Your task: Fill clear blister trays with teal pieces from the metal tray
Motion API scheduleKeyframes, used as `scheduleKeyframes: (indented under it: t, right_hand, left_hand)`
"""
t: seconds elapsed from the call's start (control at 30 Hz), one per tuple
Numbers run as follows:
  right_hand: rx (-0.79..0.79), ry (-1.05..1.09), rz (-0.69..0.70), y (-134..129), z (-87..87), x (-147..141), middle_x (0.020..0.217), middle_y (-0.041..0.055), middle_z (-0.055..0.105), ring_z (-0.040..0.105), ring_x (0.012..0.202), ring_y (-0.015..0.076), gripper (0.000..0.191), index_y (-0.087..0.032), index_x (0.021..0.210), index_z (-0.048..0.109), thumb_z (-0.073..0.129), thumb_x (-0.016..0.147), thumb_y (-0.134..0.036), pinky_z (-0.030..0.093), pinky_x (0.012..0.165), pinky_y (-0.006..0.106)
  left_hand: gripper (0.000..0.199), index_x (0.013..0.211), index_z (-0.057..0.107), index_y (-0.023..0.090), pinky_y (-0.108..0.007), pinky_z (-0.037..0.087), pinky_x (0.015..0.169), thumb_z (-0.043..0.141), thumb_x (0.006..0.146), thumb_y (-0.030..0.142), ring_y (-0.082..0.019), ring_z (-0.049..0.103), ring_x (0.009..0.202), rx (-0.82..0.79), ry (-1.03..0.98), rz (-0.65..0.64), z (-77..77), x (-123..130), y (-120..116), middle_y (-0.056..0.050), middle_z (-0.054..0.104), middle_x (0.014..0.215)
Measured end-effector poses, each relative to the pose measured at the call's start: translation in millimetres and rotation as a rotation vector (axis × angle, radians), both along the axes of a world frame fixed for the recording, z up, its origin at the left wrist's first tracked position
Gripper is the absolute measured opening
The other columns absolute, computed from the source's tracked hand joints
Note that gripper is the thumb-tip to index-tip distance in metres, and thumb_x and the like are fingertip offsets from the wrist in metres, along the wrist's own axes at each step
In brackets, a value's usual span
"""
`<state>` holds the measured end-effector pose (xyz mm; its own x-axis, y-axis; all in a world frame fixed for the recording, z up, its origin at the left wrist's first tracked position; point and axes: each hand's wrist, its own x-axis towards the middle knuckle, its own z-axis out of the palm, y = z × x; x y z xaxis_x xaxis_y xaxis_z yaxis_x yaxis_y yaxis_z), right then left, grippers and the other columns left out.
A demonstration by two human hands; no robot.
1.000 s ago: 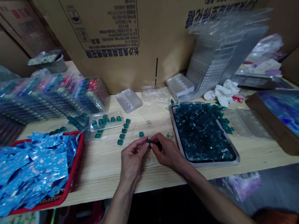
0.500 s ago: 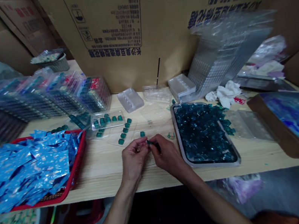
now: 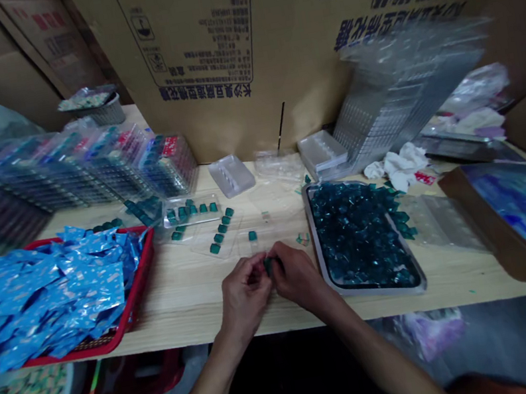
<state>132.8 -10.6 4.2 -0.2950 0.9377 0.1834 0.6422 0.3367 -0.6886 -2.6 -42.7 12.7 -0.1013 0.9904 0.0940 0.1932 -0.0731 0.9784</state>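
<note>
Head view: we had drawn left hand [image 3: 240, 297] and right hand [image 3: 302, 279] slightly toward front edge of desk [image 3: 182, 318]; right pinched translucent green piece [image 3: 268, 264], not set down; left's grip unclear.

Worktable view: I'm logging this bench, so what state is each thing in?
Red basket: heaped with blue packets
Grey-rimmed tray: full of green pieces
White tray: open, empty
Clear tray: partly filled
Tall tray stack: leaning
White tissue: crumpled
Large carton: print upside down
Left hand: fingers bent, grip unclear
Right hand: pinching a green piece
</note>
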Motion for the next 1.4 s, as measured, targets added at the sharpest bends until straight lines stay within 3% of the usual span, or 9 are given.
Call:
scheduleKeyframes:
  t: [0.17, 0.3, 0.5, 0.7, 0.8, 0.9, 1.1, 1.27, 1.4]
  right_hand:
    - [0.037, 0.057, 0.002, 1, -0.9, 0, 0.079, 0.0043, 0.062, 0.060, 0.072, 0.0187, 0.012, -0.020, 0.087, 0.050, 0.042, 0.085, -0.011, 0.036, 0.065, 0.028]
    - [0.031, 0.104, 0.054, 4, 3.7, -1, 0.075, 0.0029, 0.060, 0.058, 0.069, 0.0182, 0.009, -0.020, 0.085, 0.048, 0.043, 0.087, -0.014, 0.037, 0.065, 0.028]
    - [0.082, 0.094, 0.112, 3, 8.3, -5, 0.080, 0.0038, 0.058, 0.056, 0.073, 0.0180, 0.011, -0.020, 0.085, 0.047, 0.041, 0.089, -0.012, 0.038, 0.067, 0.028]
    - [0.075, -0.006, 0.068, -1, 3.3, -5, 0.086, 0.0055, 0.057, 0.055, 0.077, 0.0190, 0.011, -0.020, 0.088, 0.048, 0.041, 0.091, -0.012, 0.040, 0.069, 0.030]
    - [0.018, -0.006, 0.089, -2, 0.4, -1, 0.092, 0.0062, 0.059, 0.057, 0.083, 0.0190, 0.008, -0.018, 0.098, 0.049, 0.044, 0.093, -0.014, 0.043, 0.075, 0.030]
    - [-0.006, -0.158, 0.131, -4, -4.0, 2, 0.098, 0.0099, 0.060, 0.057, 0.091, 0.0215, 0.015, -0.015, 0.100, 0.053, 0.044, 0.091, -0.007, 0.044, 0.082, 0.032]
    - [-0.047, -0.372, 0.159, -9, -16.1, -8, 0.102, 0.0121, 0.059, 0.054, 0.090, 0.0228, 0.031, -0.013, 0.099, 0.058, 0.045, 0.076, 0.004, 0.044, 0.085, 0.034]
    - [-0.028, -0.331, 0.181, -8, -18.9, -11, 0.100, 0.0121, 0.059, 0.054, 0.092, 0.0227, 0.033, -0.014, 0.097, 0.056, 0.046, 0.071, 0.005, 0.045, 0.086, 0.036]
    - [-0.052, -0.051, 0.124, -1, -23.1, -4, 0.096, 0.0101, 0.060, 0.057, 0.088, 0.0213, 0.024, -0.016, 0.099, 0.054, 0.048, 0.079, -0.004, 0.048, 0.084, 0.036]
  left_hand:
    - [0.017, 0.088, 0.076, 0.017, -0.022, 0.048, 0.075, 0.074, 0.076, 0.029, -0.012, 0.062, 0.080, -0.194, -0.335, -0.029, -0.9, -6, 2, -0.005, 0.069, 0.092]
    - [0.028, 0.083, 0.071, 0.015, -0.022, 0.051, 0.074, 0.087, 0.063, 0.029, -0.011, 0.062, 0.073, -0.364, -0.595, -0.037, 6.3, -10, 8, -0.002, 0.069, 0.078]
    - [0.030, 0.080, 0.072, 0.013, -0.019, 0.050, 0.072, 0.089, 0.062, 0.030, -0.009, 0.063, 0.074, -0.368, -0.601, -0.028, 15.3, -13, 17, -0.003, 0.072, 0.083]
    - [0.032, 0.081, 0.073, 0.014, -0.022, 0.051, 0.072, 0.090, 0.056, 0.027, -0.011, 0.065, 0.071, -0.446, -0.569, -0.028, 3.6, -21, 18, -0.003, 0.072, 0.078]
    - [0.029, 0.087, 0.076, 0.016, -0.027, 0.051, 0.075, 0.085, 0.064, 0.030, -0.014, 0.066, 0.074, -0.395, -0.447, 0.018, -3.8, -32, 26, -0.004, 0.074, 0.083]
    - [0.020, 0.094, 0.077, 0.020, -0.030, 0.050, 0.079, 0.074, 0.076, 0.028, -0.017, 0.066, 0.082, -0.135, -0.083, 0.055, -8.4, -43, 45, -0.005, 0.075, 0.089]
    - [0.016, 0.091, 0.077, 0.020, -0.031, 0.051, 0.079, 0.065, 0.082, 0.014, -0.020, 0.068, 0.084, 0.208, 0.568, -0.190, -22.5, -41, 81, -0.007, 0.074, 0.090]
    - [0.018, 0.086, 0.077, 0.022, -0.028, 0.051, 0.074, 0.061, 0.085, 0.015, -0.018, 0.068, 0.080, 0.236, 0.677, -0.262, -39.3, -39, 86, -0.007, 0.073, 0.085]
    - [0.020, 0.089, 0.078, 0.023, -0.031, 0.052, 0.080, 0.059, 0.085, 0.017, -0.021, 0.067, 0.086, 0.222, 0.621, -0.215, -40.6, -38, 78, -0.009, 0.070, 0.091]
